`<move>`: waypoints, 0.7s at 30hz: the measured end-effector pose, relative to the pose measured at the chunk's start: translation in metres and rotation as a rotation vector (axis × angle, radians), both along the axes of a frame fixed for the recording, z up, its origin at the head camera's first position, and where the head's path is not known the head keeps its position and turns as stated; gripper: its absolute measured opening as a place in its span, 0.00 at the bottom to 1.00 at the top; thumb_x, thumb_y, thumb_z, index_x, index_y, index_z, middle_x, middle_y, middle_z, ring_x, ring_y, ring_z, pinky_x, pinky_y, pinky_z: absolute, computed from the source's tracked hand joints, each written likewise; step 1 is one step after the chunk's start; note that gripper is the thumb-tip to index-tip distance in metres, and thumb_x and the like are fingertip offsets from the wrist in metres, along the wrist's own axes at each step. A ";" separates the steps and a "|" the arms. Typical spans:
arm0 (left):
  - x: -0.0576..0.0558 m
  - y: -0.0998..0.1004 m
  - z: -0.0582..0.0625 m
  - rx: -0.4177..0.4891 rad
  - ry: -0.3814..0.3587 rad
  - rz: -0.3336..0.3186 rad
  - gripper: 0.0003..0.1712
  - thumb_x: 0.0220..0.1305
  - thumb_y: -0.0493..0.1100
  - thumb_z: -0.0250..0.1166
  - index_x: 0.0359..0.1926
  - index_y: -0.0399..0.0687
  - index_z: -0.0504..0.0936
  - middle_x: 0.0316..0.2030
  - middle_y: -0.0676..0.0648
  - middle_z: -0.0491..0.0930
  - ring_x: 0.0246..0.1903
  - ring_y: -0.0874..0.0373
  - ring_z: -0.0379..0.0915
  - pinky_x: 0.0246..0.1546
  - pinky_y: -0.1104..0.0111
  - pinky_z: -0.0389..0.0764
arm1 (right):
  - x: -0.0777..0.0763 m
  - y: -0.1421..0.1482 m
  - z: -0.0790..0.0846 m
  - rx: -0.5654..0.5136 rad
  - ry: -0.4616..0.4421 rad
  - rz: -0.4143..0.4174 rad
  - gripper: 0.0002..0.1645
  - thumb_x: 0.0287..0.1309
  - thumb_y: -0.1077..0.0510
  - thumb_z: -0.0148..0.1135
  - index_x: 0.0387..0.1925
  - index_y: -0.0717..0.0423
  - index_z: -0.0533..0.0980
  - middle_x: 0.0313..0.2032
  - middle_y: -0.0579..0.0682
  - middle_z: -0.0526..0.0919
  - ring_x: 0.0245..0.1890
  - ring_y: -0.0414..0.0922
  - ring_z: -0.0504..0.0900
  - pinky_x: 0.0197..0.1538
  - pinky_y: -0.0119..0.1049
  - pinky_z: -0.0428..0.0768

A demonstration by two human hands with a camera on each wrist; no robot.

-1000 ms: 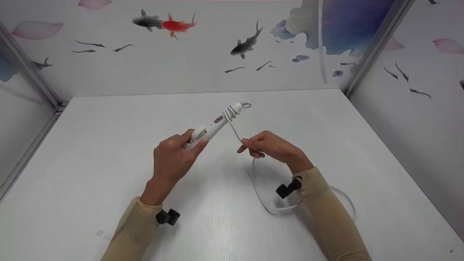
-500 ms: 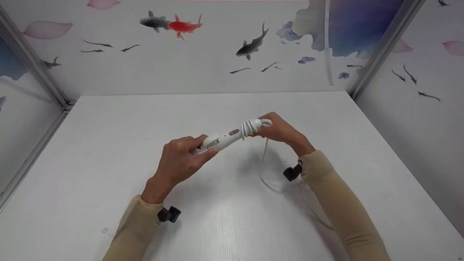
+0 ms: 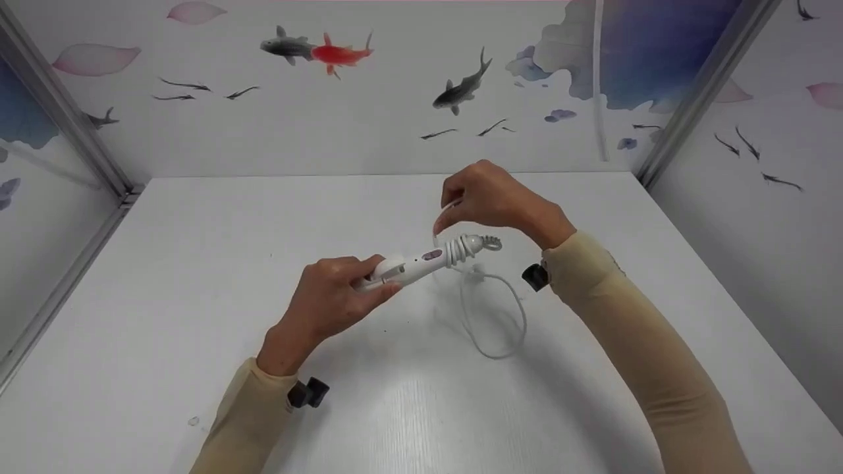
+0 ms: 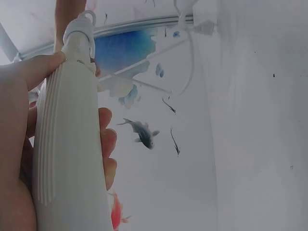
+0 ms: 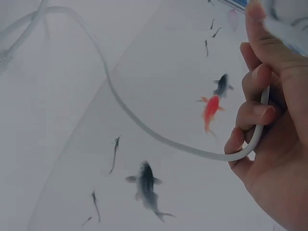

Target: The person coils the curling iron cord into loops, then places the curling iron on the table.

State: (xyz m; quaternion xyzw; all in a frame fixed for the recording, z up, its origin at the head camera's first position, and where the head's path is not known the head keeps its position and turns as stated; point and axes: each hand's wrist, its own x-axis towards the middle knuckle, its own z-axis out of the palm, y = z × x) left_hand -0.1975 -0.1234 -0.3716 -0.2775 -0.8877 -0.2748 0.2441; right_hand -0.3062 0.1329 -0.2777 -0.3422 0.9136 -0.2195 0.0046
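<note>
your left hand (image 3: 329, 299) grips the white wand (image 3: 413, 268), while your right hand (image 3: 495, 197) (farther away) curls round the cord (image 5: 168, 141).

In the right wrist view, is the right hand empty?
No, the right hand grips the cord, which curves out of that grip toward the picture's left side.

Handheld appliance (image 3: 415, 271) white, mid-frame; fine parallel ribs run lengthwise on white grip (image 4: 74, 159). Control panel (image 3: 432, 255) mauve-grey. Cord (image 5: 211, 154) plain white. Sleeves (image 3: 639, 342) plain tan; wrist cameras (image 3: 535, 277) black. Tabletop (image 3: 296, 217) white, dark specks. Back wall (image 3: 375, 131) off-white, patterned: grey koi (image 3: 288, 47), red koi (image 3: 341, 54) upper left of centre; pink petal (image 3: 97, 59) upper left; blue-violet wash (image 3: 658, 52) upper right. Corner post (image 3: 714, 89) metallic grey.
</note>
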 end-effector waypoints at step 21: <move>-0.002 -0.008 0.007 0.063 0.149 0.289 0.21 0.61 0.54 0.71 0.44 0.40 0.86 0.28 0.39 0.87 0.22 0.50 0.81 0.22 0.58 0.81 | 0.064 -0.019 0.001 -0.152 0.096 0.034 0.14 0.76 0.56 0.50 0.50 0.57 0.79 0.27 0.50 0.81 0.25 0.42 0.72 0.34 0.35 0.70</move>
